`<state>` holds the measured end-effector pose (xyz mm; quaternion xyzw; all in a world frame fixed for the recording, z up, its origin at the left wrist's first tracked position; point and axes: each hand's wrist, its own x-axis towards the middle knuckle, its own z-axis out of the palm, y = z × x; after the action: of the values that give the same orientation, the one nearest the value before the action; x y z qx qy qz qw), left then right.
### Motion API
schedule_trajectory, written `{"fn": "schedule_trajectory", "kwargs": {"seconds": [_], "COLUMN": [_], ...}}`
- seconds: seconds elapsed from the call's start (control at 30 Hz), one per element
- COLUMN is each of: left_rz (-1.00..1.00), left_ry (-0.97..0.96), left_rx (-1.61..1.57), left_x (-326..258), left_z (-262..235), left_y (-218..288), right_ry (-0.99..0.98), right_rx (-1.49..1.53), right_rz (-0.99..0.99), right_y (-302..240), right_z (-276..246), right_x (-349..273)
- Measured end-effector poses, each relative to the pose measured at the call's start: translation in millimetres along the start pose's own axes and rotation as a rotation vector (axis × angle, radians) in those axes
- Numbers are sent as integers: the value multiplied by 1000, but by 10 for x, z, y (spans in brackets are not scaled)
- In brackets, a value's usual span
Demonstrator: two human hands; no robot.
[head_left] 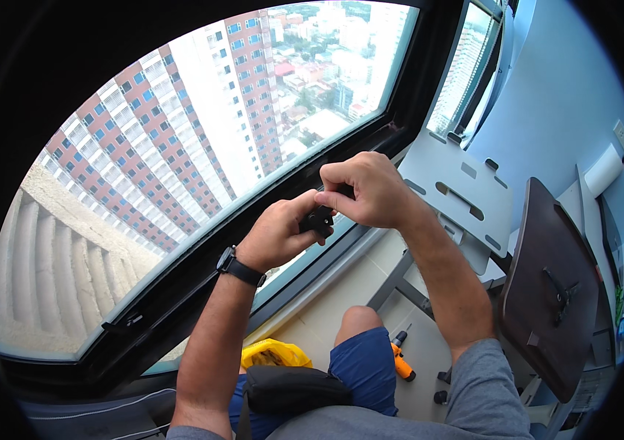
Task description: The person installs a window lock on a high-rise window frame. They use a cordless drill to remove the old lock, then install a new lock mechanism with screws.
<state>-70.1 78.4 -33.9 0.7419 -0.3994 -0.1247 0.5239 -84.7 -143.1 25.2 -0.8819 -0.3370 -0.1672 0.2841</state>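
Both hands' grip closes on one small black part [319, 218]: left hand [277, 236] cups it from below, right hand [367, 192] pinches its top (held before the window [180, 169]).

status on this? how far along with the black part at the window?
Done: can't tell; nothing visibly finished. In hand: both hands, left hand and right hand, grip a small black part in front of the window frame. Left: the grey bracket plate and the dark board lie loose beside the person, and the orange drill sits unused on the floor.
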Motion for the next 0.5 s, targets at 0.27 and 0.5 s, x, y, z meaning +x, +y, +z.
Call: {"fn": "schedule_trajectory", "kwargs": {"seconds": [0.27,0.5], "left_rz": [130,136], "left_ry": [183,229], "left_rx": [364,591], "left_x": [-39,-98], "left_z": [110,235], "left_y": [-39,55], "right_ry": [95,317], "right_rx": [-97,99], "right_rz": [-21,60], "right_y": [-103,-227], "right_z": [12,149], "right_x": [-160,-355]}}
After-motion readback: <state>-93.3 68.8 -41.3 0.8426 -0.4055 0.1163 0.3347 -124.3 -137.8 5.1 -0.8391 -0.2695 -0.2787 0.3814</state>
